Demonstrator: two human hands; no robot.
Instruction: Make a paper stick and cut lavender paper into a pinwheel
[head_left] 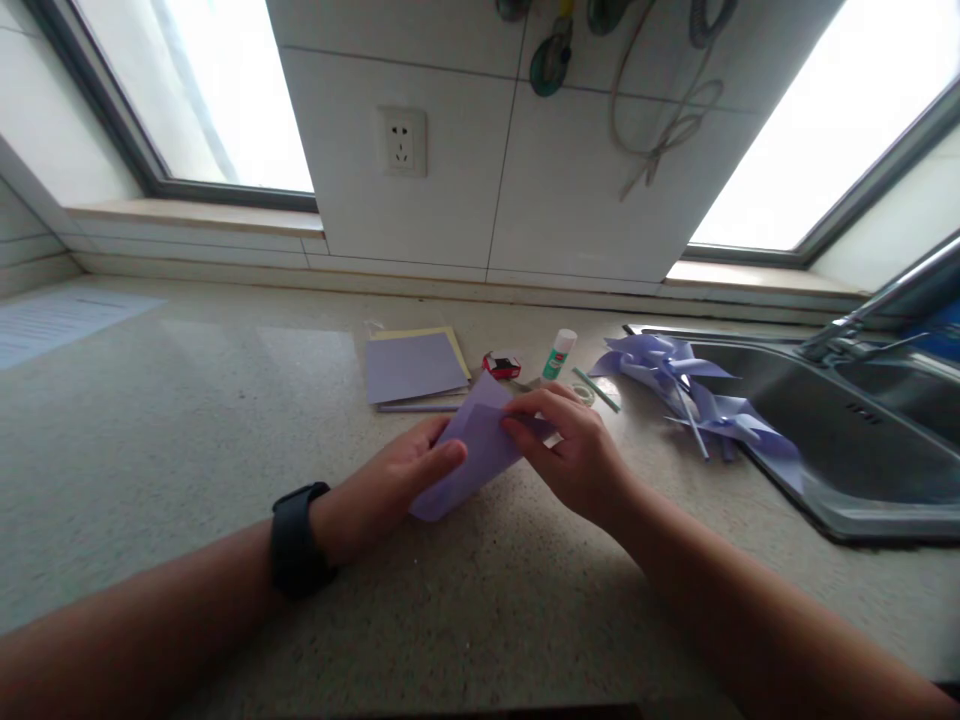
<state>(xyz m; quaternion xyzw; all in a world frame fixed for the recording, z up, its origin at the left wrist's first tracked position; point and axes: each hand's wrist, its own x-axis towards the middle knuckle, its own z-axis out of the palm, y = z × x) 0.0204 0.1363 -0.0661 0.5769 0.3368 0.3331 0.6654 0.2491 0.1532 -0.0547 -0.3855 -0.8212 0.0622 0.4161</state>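
Both our hands pinch one folded lilac paper sheet above the speckled stone counter. Our left hand grips its lower edge. Our right hand nips its upper fold.

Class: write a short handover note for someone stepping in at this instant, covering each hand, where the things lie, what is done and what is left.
Left hand: holds the near side of the purple paper sheet.
Right hand: pinches its far edge, pressing a fold.
Nearby on the counter: paper stack, glue stick, thin stick.
Done: purple pinwheels lie by the sink.
Left: this sheet is only partly folded, with no stick attached.
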